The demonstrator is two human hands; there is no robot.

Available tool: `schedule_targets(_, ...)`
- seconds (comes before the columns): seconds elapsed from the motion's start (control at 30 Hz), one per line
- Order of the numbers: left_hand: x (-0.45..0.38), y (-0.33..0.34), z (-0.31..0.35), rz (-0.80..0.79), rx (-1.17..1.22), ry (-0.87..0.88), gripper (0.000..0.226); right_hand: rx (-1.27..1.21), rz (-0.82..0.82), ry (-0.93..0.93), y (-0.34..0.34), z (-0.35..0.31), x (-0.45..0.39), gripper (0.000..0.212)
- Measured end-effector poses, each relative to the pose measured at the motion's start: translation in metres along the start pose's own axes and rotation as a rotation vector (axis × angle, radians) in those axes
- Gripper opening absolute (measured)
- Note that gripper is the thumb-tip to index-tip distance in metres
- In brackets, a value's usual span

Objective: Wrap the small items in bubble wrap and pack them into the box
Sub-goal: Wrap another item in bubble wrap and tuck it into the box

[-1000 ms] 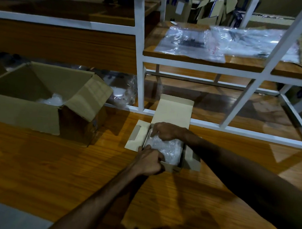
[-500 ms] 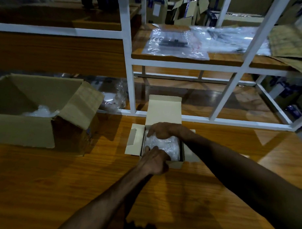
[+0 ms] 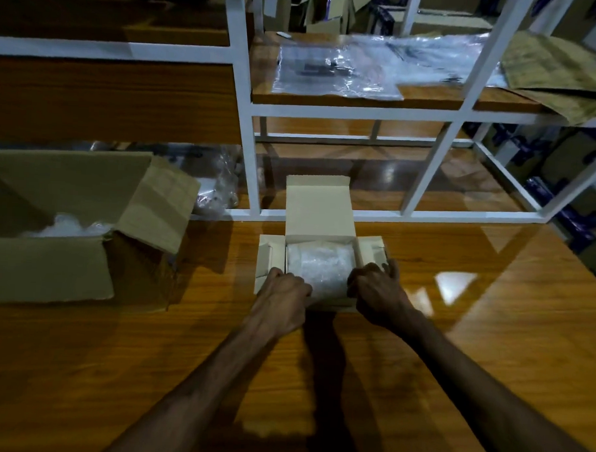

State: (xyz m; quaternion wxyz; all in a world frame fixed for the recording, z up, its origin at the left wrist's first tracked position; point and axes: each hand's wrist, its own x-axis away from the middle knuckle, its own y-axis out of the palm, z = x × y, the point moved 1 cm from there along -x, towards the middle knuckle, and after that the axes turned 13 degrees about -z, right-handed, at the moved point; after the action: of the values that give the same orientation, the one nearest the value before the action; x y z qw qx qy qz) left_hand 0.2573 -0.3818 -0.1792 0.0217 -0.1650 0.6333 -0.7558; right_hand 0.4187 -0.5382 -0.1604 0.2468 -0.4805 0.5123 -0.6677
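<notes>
A small white cardboard box stands open on the wooden table, its lid flap upright at the back and side flaps spread. A bubble-wrapped bundle fills its inside. My left hand grips the box's near left corner, fingers curled over the edge beside the bundle. My right hand grips the near right corner, fingers on the right side flap.
A large brown carton with bubble wrap inside stands open at the left. A white metal shelf frame rises behind the small box, with clear plastic bags on its shelf. Bare table lies to the right and front.
My right hand has left the top of the bundle and moved to the box's near right corner. My left hand shifted to the near left corner. The view panned, box now centred.
</notes>
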Motion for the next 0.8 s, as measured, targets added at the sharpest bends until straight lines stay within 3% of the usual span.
schedule_targets(0.07, -0.004, -0.002, 0.003, 0.0, 0.0, -0.041, 0.004, -0.017, -0.005, -0.009, 0.004, 0.001, 0.005, 0.026)
schedule_targets(0.2, -0.006, -0.004, 0.009, -0.04, -0.013, -0.084, 0.025, 0.005, 0.011, -0.053, 0.012, 0.006, 0.009, 0.028)
schedule_targets(0.4, 0.016, -0.015, 0.011, -0.113, 0.099, -0.088, 0.036, -0.039, 0.052, -0.05, 0.011, 0.008, 0.012, 0.025)
schedule_targets(0.57, 0.057, -0.005, 0.016, 0.122, 0.323, -0.119, 0.039, -0.217, 0.162, 0.009, 0.015, -0.006, 0.031, 0.041)
schedule_targets(0.7, 0.092, -0.005, 0.021, 0.194, 0.422, -0.159, 0.037, -0.421, 0.313, 0.021, 0.018, -0.029, 0.042, 0.041)
schedule_targets(0.8, 0.119, -0.01, 0.018, 0.228, 0.543, -0.192, 0.031, -0.636, 0.325, -0.022, 0.022, -0.054, 0.044, 0.038)
